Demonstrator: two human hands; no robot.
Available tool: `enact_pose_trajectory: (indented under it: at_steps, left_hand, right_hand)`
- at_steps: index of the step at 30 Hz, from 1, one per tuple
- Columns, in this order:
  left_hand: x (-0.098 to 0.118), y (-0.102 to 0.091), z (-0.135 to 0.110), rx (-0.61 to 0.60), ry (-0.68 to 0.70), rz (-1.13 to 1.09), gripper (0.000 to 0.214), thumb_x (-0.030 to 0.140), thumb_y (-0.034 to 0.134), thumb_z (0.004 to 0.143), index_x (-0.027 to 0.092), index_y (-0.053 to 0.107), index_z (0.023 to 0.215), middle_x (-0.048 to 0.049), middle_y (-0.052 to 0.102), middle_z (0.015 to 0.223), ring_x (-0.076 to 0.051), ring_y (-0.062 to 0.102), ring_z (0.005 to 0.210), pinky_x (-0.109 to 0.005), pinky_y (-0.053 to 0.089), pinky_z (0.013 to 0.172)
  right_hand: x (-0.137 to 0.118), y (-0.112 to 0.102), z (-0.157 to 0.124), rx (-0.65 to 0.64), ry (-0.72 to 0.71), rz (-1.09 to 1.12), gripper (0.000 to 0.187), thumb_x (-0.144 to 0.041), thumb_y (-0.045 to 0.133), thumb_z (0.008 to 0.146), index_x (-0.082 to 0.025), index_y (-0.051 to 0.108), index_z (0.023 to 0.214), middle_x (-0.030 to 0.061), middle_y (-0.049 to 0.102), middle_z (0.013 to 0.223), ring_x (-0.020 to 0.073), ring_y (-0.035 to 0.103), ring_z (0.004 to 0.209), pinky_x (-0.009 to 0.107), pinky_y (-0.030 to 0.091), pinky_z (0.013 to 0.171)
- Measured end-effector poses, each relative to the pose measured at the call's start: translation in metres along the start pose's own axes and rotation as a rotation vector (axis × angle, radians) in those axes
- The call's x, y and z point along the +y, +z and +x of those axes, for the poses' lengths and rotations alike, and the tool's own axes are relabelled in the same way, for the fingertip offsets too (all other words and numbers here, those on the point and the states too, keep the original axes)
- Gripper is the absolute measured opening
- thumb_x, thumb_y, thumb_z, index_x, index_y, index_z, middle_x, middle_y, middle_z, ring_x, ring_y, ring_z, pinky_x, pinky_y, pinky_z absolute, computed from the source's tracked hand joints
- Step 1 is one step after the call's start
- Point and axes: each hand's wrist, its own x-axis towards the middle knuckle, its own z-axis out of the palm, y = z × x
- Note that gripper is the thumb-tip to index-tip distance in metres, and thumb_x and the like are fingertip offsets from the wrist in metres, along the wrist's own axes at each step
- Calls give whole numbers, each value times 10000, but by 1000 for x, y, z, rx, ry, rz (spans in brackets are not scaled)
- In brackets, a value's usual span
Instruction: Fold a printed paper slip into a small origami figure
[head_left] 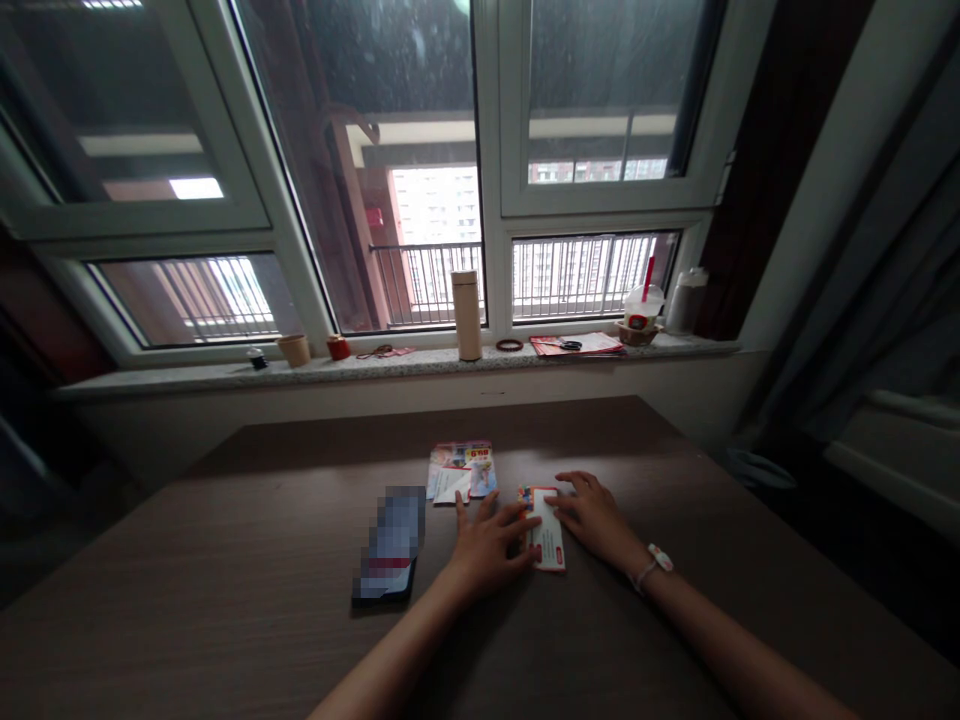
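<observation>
A narrow printed paper leaflet [551, 540], white with red and coloured parts, lies on the brown table [247, 560]. My left hand [489, 545] is spread over its left side, fingertips on the paper. From the right, my right hand [596, 515] touches the leaflet's upper edge with its fingers apart; a bracelet circles that wrist. Beyond my left hand lie colourful printed papers [480, 458] with a smaller white folded piece [451, 486] on top. To the left of that hand rests a phone [390, 545], its screen blurred out.
On the window sill [412, 364] stand a tall beige bottle [466, 315], a paper cup [294, 350], a red spool-like item [338, 347], a drink cup with straw [642, 305] and a grey bottle [686, 300]. Scissors [570, 345] lie on papers there.
</observation>
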Motion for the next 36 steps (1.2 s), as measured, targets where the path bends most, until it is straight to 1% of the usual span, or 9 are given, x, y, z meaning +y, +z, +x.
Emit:
enact_pose_trajectory:
  at_steps: [5,12,14,19,23,27,31,36]
  left_hand:
    - [0,0,0,-3,3,-10,454,669,432,850,536,478,1282,110,451,1444,-365,238,1392,-726,-189,1013]
    - [-1,1,0,-3,-1,-21,469,672,441,843,526,481,1286,98,455,1443,-380,237,1388,-734,-199,998]
    - [0,1,0,5,-3,-20,465,667,450,842,519,491,1282,95,458,1442,-378,237,1387,-728,-212,996]
    - [0,3,2,44,-44,-8,432,632,470,853,529,493,1272,108,469,1432,-359,226,1395,-709,-249,988]
    - [0,2,2,42,-56,-10,427,614,478,857,515,503,1272,98,466,1435,-357,224,1395,-703,-239,999]
    - [0,1,2,31,-60,-23,437,626,470,854,515,499,1276,97,460,1440,-359,226,1395,-702,-236,1000]
    - [0,1,2,30,-64,-35,440,636,473,847,531,487,1275,105,464,1436,-361,225,1396,-714,-241,983]
    - [1,0,2,11,-71,-27,442,629,469,854,524,483,1283,93,462,1440,-357,215,1401,-712,-215,1000]
  right_hand:
    - [7,2,-3,-35,-23,39,306,-317,563,854,-361,664,1140,37,460,1384,255,322,1306,437,315,1067]
    - [12,1,-10,-75,-63,119,315,-359,611,823,-366,667,1132,28,464,1374,247,331,1301,432,299,1091]
    - [12,2,-11,-65,-67,132,308,-363,622,816,-363,675,1120,28,475,1365,252,331,1300,441,294,1094]
    - [11,7,-7,18,-62,120,221,-354,605,838,-341,721,1025,24,530,1312,256,331,1300,449,279,1099]
    - [10,6,-5,-13,-53,117,223,-378,619,823,-347,725,1017,19,532,1313,264,321,1311,464,265,1107]
    - [13,1,-6,-89,-43,140,323,-435,660,776,-358,694,1088,20,501,1347,271,304,1328,457,257,1118]
    - [16,-3,-10,-134,-61,160,460,-501,686,732,-349,653,1165,31,466,1387,280,287,1346,446,235,1135]
    - [17,-7,-13,-185,-74,187,595,-558,704,680,-354,604,1230,43,413,1438,301,258,1372,483,189,1149]
